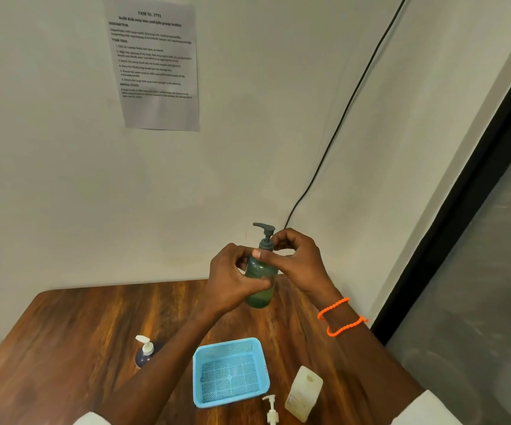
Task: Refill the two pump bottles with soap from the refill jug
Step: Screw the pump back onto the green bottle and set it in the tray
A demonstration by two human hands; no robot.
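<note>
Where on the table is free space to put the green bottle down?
Bare wood lies left of the dark bottle and between it and the blue basket. Crowded: basket, loose pump and refill jug sit close together.

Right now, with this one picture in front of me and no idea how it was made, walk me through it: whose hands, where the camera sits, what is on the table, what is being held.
There is no machine here. A person wears a camera on the head, looking forward and down, so you see their own two arms reaching into one single view.

The left hand grips the body of a green pump bottle, held up above the wooden table. The right hand, with orange bands on its wrist, pinches the collar just under the pump head.

On the table stand a dark bottle with a white pump, a blue mesh basket with nothing visible inside, and a pale refill jug whose opening shows no cap. A loose white pump lies beside the jug.

A printed task sheet hangs on the wall.
</note>
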